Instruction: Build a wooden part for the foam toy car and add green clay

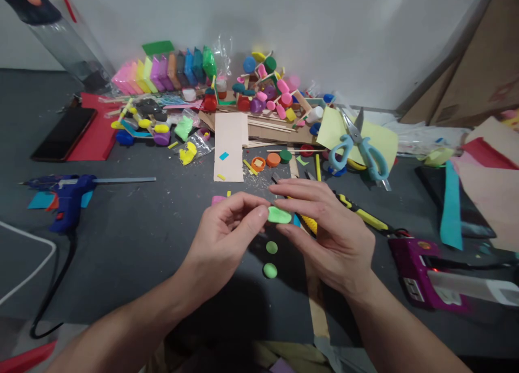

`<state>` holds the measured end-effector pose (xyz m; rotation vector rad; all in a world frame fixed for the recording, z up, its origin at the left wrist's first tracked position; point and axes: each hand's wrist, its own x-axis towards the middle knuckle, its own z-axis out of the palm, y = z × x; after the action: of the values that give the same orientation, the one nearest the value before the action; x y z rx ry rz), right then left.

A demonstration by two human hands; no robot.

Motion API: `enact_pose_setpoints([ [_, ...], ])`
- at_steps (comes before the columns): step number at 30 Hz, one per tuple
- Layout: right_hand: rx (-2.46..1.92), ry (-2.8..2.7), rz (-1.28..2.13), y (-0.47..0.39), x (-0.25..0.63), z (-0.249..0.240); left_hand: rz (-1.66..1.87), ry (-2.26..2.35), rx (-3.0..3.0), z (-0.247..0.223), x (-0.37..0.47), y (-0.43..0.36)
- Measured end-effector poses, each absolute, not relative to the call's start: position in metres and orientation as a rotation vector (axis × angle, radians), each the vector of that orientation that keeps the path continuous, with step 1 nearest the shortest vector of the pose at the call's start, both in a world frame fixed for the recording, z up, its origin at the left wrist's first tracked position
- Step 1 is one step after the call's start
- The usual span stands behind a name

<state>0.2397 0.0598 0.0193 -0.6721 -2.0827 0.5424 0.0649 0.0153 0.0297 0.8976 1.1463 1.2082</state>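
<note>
A flattened oval of light green clay (279, 215) is held above the table between both hands. My left hand (233, 224) pinches its left end between thumb and fingers. On its right side, my right hand (330, 227) has fingertips and thumb at the edge of the clay, the fingers above and the thumb below. Beneath the hands, a round green clay piece (271, 247) lies on the dark table, with a green clay ball (270, 270) just nearer to me.
A blue glue gun (68, 200) lies left, and a purple power box (425, 275) right. Blue-handled scissors (357, 140) rest on yellow paper. Coloured clay packs (162, 73) line the back left, near small clay models (267, 92). A yellow-black cutter (365, 213) lies behind my right hand.
</note>
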Motion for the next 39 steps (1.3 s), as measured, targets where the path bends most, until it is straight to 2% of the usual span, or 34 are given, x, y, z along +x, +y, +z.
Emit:
enact_pose_setpoints([
  [5, -0.73, -1.987, 0.658, 0.061, 0.24, 0.015, 1.459, 1.179, 0.878, 0.026, 0.06, 0.015],
  [9, -0.804, -1.874, 0.774, 0.063, 0.238, 0.01, 1.816, 1.377, 1.209, 0.026, 0.053, 0.019],
  [11, -0.814, -1.859, 0.777, 0.065, 0.236, 0.007, 1.865, 1.454, 1.375, 0.031, 0.048, 0.02],
  [13, -0.817, -1.874, 0.757, 0.067, 0.234, 0.003, 1.731, 1.551, 1.589, 0.038, 0.04, 0.021],
  [16, -0.831, -1.918, 0.706, 0.071, 0.23, -0.002, 1.237, 1.629, 1.988, 0.048, 0.024, 0.025],
  [19, -0.849, -1.975, 0.643, 0.073, 0.226, -0.007, 0.782, 1.571, 2.285, 0.048, 0.012, 0.033],
  [22, -0.871, -2.012, 0.603, 0.075, 0.222, -0.012, 0.552, 1.461, 2.398, 0.036, 0.009, 0.042],
  [31, -0.944, -2.077, 0.576, 0.076, 0.216, -0.019, 0.729, 1.546, 2.463, 0.005, 0.013, 0.044],
  [39, -0.968, -2.093, 0.575, 0.076, 0.219, -0.02, 0.834, 1.626, 2.545, 0.003, 0.02, 0.04],
])
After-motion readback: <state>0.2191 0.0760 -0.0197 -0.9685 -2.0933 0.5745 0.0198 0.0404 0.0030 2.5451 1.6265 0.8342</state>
